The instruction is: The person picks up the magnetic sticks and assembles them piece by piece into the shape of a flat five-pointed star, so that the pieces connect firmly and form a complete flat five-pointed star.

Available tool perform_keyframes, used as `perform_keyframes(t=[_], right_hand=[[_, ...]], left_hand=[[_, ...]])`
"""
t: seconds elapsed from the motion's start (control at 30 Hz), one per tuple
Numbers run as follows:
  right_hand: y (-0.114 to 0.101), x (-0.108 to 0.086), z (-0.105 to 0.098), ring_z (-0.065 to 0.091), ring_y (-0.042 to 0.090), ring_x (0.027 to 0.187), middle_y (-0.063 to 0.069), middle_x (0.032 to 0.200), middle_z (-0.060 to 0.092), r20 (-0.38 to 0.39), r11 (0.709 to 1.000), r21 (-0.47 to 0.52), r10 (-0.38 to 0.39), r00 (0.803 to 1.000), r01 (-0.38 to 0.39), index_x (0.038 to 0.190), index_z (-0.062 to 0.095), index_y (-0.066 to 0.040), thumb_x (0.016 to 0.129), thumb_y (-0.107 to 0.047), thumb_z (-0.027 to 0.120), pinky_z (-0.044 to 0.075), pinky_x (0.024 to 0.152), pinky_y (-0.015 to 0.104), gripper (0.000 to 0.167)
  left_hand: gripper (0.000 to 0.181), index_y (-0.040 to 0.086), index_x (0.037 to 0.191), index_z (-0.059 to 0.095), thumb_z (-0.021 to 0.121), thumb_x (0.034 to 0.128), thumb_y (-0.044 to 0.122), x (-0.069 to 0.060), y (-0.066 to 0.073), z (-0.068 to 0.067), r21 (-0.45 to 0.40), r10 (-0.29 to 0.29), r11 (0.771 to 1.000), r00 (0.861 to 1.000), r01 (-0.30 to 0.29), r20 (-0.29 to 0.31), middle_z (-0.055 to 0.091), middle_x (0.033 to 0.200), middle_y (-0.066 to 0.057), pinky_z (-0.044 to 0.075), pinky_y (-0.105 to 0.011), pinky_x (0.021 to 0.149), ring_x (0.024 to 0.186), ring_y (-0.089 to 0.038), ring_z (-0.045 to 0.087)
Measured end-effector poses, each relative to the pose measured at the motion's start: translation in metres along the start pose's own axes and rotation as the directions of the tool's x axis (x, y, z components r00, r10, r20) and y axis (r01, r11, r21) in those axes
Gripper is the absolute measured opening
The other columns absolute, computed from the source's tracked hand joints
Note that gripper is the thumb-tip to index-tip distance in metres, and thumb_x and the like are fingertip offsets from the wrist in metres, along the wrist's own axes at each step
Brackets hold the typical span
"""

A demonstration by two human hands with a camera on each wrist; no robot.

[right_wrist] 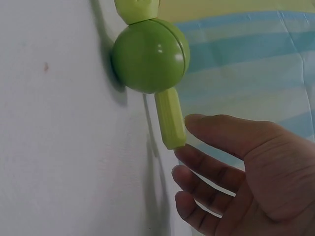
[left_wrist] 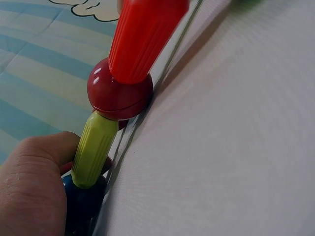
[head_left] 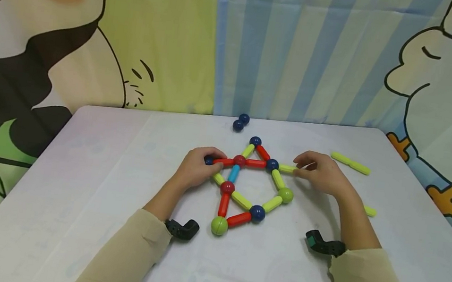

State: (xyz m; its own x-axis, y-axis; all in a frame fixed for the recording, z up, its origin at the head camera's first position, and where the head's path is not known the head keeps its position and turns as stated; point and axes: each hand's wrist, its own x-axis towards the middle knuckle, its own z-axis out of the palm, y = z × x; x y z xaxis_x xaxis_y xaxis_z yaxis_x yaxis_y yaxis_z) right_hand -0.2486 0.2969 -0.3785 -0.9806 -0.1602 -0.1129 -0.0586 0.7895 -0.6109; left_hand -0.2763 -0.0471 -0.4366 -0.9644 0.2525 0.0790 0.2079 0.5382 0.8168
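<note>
A flat frame of magnetic rods and balls lies mid-table. At its left corner my left hand (head_left: 200, 166) pinches a red rod (head_left: 226, 162) beside a dark blue ball (head_left: 208, 160). A yellow-green rod (left_wrist: 93, 152) partly covers that grip in the left wrist view. On the other side, my right hand (head_left: 322, 173) pinches the outer end of a yellow-green rod (head_left: 286, 168), whose inner end meets a dark blue ball (head_left: 272, 165). Below sits a green ball (head_left: 285, 195). A blue rod (head_left: 233, 174) joins two red balls (head_left: 227, 187) within the frame.
Two loose dark blue balls (head_left: 238, 125) lie near the table's back edge. Loose yellow-green rods (head_left: 350, 163) lie to the right, one partly behind my right forearm. A printed cloth (head_left: 171, 34) hangs behind the white table (head_left: 88, 180).
</note>
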Motion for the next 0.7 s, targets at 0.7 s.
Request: perform_keyframes(t=[0.7], right_hand=[[0.023,-0.037,-0.026,0.059,0.035,0.114,0.018,0.125,0.066,-0.037,0.998,-0.037,0.045,0.998,-0.046,0.128,0.066,-0.007,0.099,-0.026,0.069,0.05,0.091,0.045,0.035]], left_hand=[[0.023,0.019,0.115,0.076,0.069,0.0935,0.02,0.0,-0.001,0.001,-0.015,0.008,1.0,1.0,-0.008,-0.001,0.071,0.123,-0.004,0.051,-0.047,0.107,0.12,-0.027,0.059]])
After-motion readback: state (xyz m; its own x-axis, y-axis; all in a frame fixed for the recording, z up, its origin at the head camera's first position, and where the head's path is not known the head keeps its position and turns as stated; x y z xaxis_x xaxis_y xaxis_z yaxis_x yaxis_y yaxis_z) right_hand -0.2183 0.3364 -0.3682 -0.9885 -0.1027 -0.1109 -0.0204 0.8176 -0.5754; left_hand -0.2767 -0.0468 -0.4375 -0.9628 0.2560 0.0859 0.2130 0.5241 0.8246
